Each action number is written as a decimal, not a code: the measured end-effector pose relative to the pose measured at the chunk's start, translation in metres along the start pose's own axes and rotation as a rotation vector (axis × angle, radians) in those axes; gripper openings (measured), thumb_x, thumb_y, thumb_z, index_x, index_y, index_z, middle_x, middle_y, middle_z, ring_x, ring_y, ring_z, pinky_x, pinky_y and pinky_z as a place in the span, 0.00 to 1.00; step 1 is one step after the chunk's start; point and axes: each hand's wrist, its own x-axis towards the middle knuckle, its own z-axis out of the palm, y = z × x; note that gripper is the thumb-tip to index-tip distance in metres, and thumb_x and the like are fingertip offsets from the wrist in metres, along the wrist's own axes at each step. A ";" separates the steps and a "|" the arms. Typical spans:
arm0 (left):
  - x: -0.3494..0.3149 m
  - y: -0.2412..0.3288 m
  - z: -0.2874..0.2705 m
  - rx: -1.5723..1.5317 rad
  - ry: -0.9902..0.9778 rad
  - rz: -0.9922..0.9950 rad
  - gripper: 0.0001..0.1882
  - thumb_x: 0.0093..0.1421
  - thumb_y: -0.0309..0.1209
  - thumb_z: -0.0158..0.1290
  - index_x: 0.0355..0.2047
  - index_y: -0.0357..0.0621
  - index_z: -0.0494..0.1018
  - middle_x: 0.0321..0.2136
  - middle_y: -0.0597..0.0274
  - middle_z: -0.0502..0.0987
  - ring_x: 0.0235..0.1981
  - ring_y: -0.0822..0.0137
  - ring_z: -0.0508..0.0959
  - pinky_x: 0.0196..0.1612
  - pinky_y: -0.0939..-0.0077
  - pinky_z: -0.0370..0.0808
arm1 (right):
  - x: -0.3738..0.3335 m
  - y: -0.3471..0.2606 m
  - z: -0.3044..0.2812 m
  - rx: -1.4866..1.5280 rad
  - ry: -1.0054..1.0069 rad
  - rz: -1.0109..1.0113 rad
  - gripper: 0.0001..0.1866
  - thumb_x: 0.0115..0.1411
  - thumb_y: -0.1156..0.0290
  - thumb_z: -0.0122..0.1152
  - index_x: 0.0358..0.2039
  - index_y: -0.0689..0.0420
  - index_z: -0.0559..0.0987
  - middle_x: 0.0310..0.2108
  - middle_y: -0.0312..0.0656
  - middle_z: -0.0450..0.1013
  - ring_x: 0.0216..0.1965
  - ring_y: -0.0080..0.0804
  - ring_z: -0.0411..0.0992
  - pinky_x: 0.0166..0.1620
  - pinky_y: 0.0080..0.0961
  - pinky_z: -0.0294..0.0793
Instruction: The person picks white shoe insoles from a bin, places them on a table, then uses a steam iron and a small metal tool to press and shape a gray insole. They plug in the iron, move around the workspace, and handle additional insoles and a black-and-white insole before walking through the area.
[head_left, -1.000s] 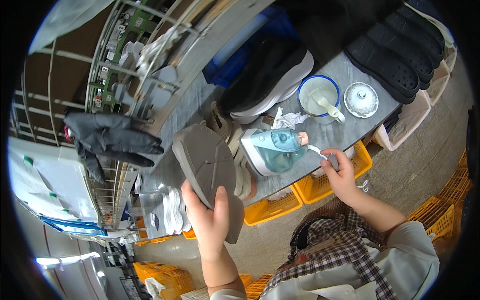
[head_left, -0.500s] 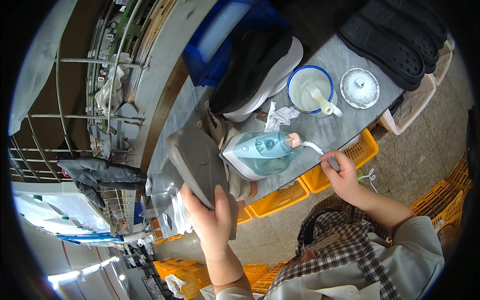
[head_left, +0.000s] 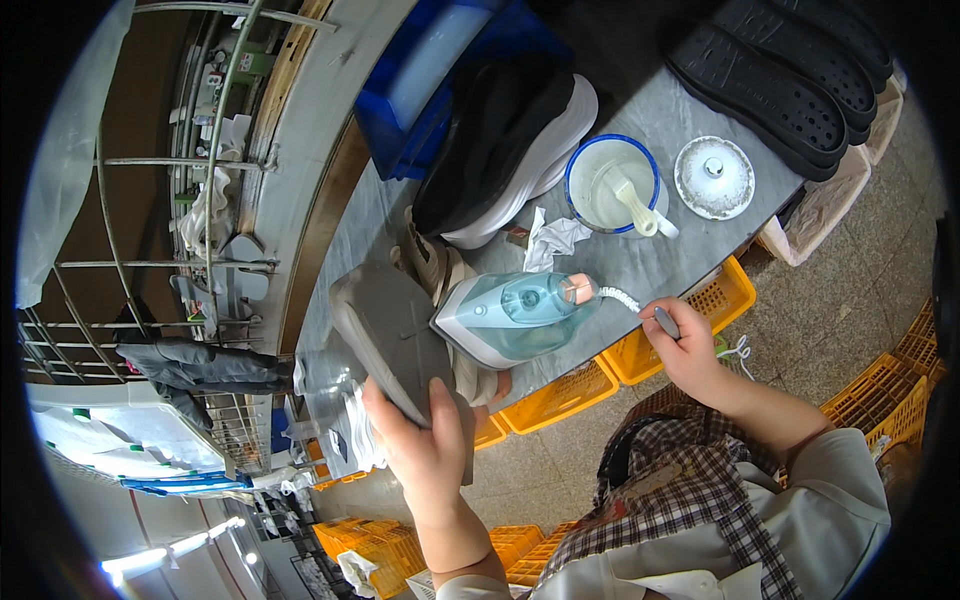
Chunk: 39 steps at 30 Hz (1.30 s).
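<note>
My left hand (head_left: 425,455) grips a grey shoe sole (head_left: 395,315), which is tilted up beside the nose of a light blue and white clothes iron (head_left: 525,310). Between the fingers of my right hand (head_left: 685,350) is a slim tool with a grey handle (head_left: 666,322); its working end is hard to make out. That hand is close to the iron's white cord (head_left: 620,298). Beige shoes (head_left: 430,252) lie partly hidden behind the sole and iron. A small skin-coloured patch shows beside them; whose it is, I cannot tell.
An enamel mug (head_left: 615,185) holding a brush stands near its white lid (head_left: 714,178). Crumpled tissue (head_left: 553,240), a black shoe with white sole (head_left: 530,170), a blue crate (head_left: 385,120) and black soles (head_left: 760,95) are on the grey table. Yellow baskets (head_left: 565,397) line its near edge.
The whole view has shifted slightly. Both hands keep their holds, and the sole and iron stay in about the same place relative to each other.
</note>
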 end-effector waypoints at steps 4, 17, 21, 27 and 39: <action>0.000 0.001 0.000 0.033 0.013 0.016 0.24 0.52 0.25 0.54 0.49 0.34 0.61 0.34 0.47 0.72 0.33 0.54 0.74 0.39 0.65 0.70 | 0.001 0.002 -0.001 -0.007 0.001 -0.003 0.05 0.55 0.79 0.55 0.33 0.63 0.73 0.22 0.37 0.70 0.24 0.19 0.65 0.28 0.18 0.65; -0.013 0.000 -0.020 -0.027 0.120 0.140 0.30 0.55 0.20 0.51 0.57 0.36 0.53 0.48 0.52 0.66 0.46 0.65 0.70 0.50 0.71 0.67 | -0.006 0.002 -0.004 -0.035 -0.028 -0.058 0.08 0.55 0.77 0.56 0.35 0.63 0.69 0.21 0.38 0.68 0.22 0.21 0.64 0.26 0.19 0.64; -0.033 -0.010 -0.039 -0.374 0.413 0.014 0.31 0.54 0.22 0.50 0.58 0.35 0.53 0.51 0.49 0.65 0.49 0.59 0.69 0.52 0.65 0.66 | -0.015 -0.016 0.008 0.029 -0.206 -0.173 0.14 0.55 0.74 0.57 0.37 0.62 0.63 0.23 0.41 0.68 0.22 0.26 0.67 0.26 0.22 0.66; -0.086 -0.025 -0.052 -0.891 0.578 -0.206 0.31 0.52 0.27 0.48 0.57 0.36 0.57 0.52 0.48 0.66 0.51 0.55 0.69 0.54 0.60 0.67 | -0.027 -0.088 0.060 0.210 -0.414 -0.490 0.15 0.52 0.76 0.63 0.36 0.60 0.67 0.31 0.44 0.68 0.26 0.32 0.69 0.29 0.24 0.68; -0.168 -0.046 -0.094 -0.964 0.783 -0.297 0.32 0.50 0.34 0.47 0.56 0.37 0.57 0.48 0.48 0.67 0.46 0.57 0.72 0.47 0.63 0.73 | -0.097 -0.158 0.167 0.114 -0.504 -0.804 0.12 0.47 0.71 0.68 0.32 0.58 0.76 0.30 0.37 0.69 0.25 0.29 0.70 0.25 0.22 0.69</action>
